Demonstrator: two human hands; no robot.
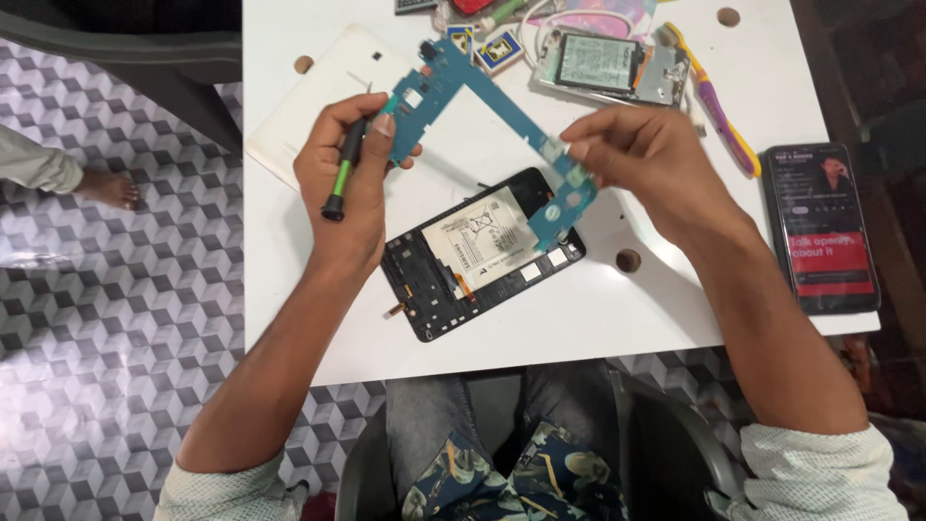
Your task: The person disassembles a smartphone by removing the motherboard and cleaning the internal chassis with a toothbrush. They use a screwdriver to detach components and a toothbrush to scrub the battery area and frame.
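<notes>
A blue L-shaped circuit board (482, 96) is held in the air above the white table (579, 318). My left hand (347, 183) pinches its upper left end and also grips a black and green screwdriver (343, 172). My right hand (641, 159) pinches the board's lower right end. Under the board lies an opened black tablet (473, 256), its silver battery showing.
A white tablet back cover (309, 101) lies at the table's left. Another opened device (612, 68) and a purple and yellow toothbrush (719, 101) lie at the back. A lit phone (822, 227) rests at the right edge. A bare foot (106, 188) stands on the patterned floor, left.
</notes>
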